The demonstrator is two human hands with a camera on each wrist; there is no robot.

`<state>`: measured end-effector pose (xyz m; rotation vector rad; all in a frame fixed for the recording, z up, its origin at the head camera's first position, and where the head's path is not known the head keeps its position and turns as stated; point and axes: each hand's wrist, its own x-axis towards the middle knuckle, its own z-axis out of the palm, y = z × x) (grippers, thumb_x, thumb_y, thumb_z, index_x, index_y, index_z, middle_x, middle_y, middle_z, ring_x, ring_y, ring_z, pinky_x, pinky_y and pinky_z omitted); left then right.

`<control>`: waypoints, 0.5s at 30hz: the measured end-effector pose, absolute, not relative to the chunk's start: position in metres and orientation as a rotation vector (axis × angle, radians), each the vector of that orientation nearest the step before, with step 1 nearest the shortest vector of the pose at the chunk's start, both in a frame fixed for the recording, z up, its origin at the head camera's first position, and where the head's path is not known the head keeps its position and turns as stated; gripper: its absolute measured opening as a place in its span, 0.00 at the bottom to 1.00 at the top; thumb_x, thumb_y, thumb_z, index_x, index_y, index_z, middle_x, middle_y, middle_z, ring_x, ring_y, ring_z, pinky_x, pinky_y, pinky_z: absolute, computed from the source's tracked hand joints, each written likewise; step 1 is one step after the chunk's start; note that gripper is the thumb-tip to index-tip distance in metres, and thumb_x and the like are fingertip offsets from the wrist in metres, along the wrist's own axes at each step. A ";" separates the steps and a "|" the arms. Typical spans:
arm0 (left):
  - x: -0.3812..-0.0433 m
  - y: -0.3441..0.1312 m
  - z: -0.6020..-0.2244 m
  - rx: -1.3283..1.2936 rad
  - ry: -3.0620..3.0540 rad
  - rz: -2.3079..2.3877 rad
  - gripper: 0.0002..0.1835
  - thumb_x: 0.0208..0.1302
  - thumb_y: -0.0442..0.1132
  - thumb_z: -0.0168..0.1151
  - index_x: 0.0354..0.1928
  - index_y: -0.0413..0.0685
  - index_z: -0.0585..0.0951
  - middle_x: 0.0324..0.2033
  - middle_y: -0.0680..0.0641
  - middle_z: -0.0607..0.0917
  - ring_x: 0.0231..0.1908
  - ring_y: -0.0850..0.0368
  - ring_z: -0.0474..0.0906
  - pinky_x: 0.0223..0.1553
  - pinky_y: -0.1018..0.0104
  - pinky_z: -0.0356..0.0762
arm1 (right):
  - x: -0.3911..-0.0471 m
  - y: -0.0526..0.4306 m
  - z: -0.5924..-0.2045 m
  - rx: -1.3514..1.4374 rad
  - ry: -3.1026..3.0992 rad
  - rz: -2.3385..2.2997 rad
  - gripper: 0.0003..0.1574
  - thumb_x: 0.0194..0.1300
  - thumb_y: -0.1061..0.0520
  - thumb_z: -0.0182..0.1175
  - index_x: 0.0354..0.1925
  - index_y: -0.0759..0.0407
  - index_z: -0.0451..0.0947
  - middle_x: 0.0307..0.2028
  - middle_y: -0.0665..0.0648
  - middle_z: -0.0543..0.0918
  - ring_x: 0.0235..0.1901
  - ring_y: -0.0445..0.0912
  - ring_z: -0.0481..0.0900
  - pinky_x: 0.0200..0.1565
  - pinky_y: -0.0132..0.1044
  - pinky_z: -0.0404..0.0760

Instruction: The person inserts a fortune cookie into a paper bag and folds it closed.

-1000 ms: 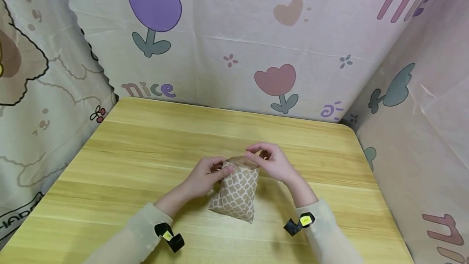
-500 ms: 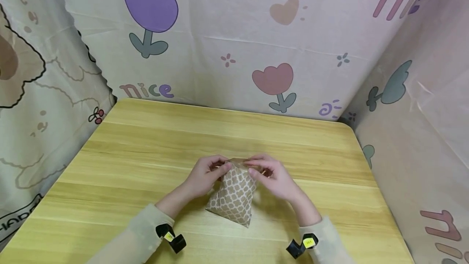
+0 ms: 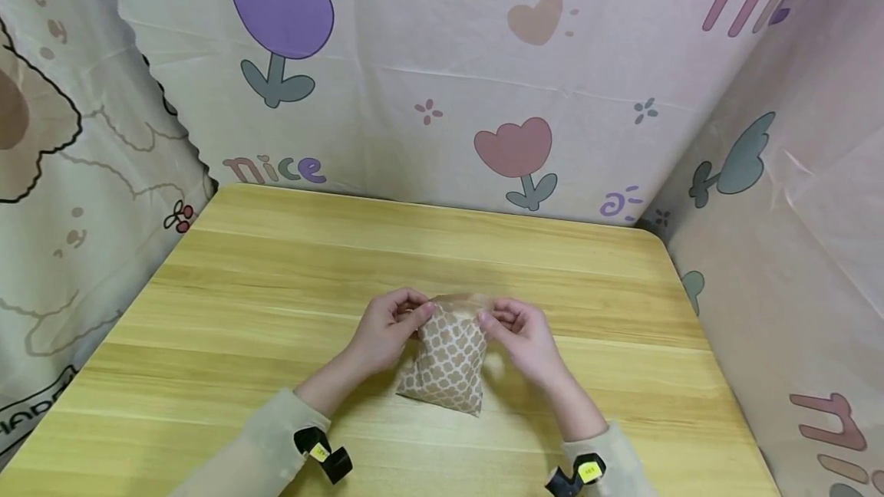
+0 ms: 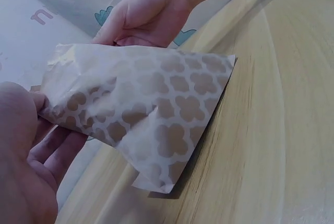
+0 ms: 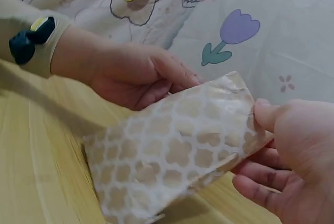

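Observation:
A brown paper bag (image 3: 452,359) with a white lattice pattern stands tilted between the two hands, its lower edge at the tabletop. My left hand (image 3: 387,332) pinches the upper left corner, thumb on the patterned face and fingers behind. At the upper right corner my right hand (image 3: 526,340) pinches the bag in the same way. In the left wrist view the bag (image 4: 156,109) looks bulged and creased, with its bottom corners near the wood. The right wrist view shows the right thumb on the top edge of the bag (image 5: 172,151). What lies inside is hidden.
The wooden table (image 3: 276,274) has rounded back corners. Printed cloth (image 3: 414,37) with tulips and lettering hangs behind it and along both sides. A small black wrist camera (image 3: 323,455) sits on the left sleeve, and another camera (image 3: 576,474) on the right.
My right hand has come down from above the bag's opening to its upper right corner and now grips it. The left hand has kept its hold. The bag's bottom has shifted slightly.

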<state>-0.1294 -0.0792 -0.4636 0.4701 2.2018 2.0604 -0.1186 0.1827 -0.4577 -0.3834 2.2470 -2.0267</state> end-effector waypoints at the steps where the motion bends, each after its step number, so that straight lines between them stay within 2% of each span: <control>1: -0.129 -0.079 -0.463 0.475 2.199 2.071 0.08 0.78 0.36 0.63 0.46 0.36 0.85 0.37 0.43 0.87 0.32 0.54 0.85 0.37 0.57 0.90 | -0.118 0.182 -0.458 -0.365 2.242 -2.033 0.15 0.75 0.64 0.64 0.53 0.77 0.78 0.42 0.65 0.89 0.38 0.47 0.88 0.44 0.37 0.89; 3: -0.128 -0.079 -0.462 0.489 2.206 2.085 0.08 0.78 0.35 0.63 0.46 0.36 0.85 0.37 0.43 0.87 0.32 0.53 0.85 0.37 0.57 0.90 | -0.117 0.180 -0.456 -0.336 2.233 -2.049 0.13 0.75 0.64 0.64 0.48 0.77 0.80 0.40 0.62 0.90 0.38 0.45 0.88 0.44 0.37 0.89; 10: -0.124 -0.077 -0.452 0.560 2.242 2.149 0.07 0.75 0.34 0.66 0.49 0.37 0.85 0.39 0.43 0.88 0.35 0.52 0.86 0.38 0.59 0.90 | -0.109 0.171 -0.444 -0.264 2.238 -2.195 0.10 0.72 0.67 0.67 0.44 0.76 0.82 0.35 0.58 0.89 0.35 0.44 0.86 0.44 0.35 0.88; 15: -0.122 -0.076 -0.448 0.616 2.324 2.113 0.13 0.70 0.35 0.71 0.54 0.41 0.87 0.46 0.46 0.90 0.43 0.51 0.87 0.43 0.59 0.89 | -0.105 0.162 -0.441 -0.248 2.311 -2.280 0.10 0.67 0.71 0.69 0.45 0.78 0.84 0.34 0.62 0.89 0.34 0.43 0.86 0.41 0.33 0.88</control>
